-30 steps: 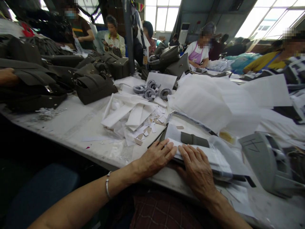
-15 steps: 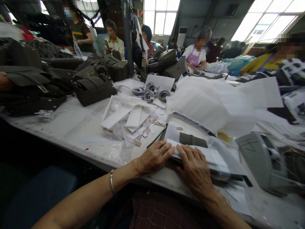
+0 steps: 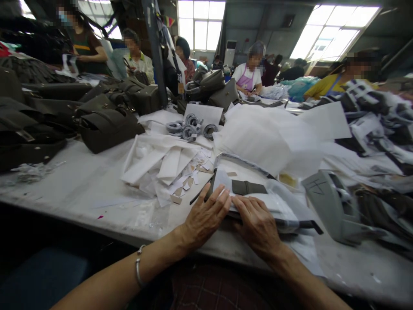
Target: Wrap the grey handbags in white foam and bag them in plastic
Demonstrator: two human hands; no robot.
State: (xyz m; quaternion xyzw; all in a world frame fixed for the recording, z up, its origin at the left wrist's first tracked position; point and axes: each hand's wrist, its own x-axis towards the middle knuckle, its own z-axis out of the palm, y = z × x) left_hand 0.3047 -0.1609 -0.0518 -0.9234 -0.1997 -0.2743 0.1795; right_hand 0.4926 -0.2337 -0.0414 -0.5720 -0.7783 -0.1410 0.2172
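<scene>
In front of me on the table lies a flat, dark olive bag (image 3: 249, 187), partly covered with white wrapping sheet. Its long strap (image 3: 247, 162), wrapped in pale film, arches behind it. My left hand (image 3: 206, 213) rests on the left end of the white covering, fingers stretched and slightly apart. My right hand (image 3: 260, 226) is bent over the near edge of the bag, with its thumb low at that edge and its fingers on top. The fingertips of both hands almost meet. What lies under the palms is hidden.
Left of the bag are white foam strips (image 3: 151, 161) and small card scraps (image 3: 187, 185). Rolled straps (image 3: 190, 129) lie behind. A grey tape dispenser (image 3: 325, 206) stands at right. Finished olive bags (image 3: 108, 125) are heaped at left. Several people work across the table.
My left hand has moved up onto the covering, its fingers now flatter and more spread. My right hand stays at the near edge. The whole view has swung somewhat right.
</scene>
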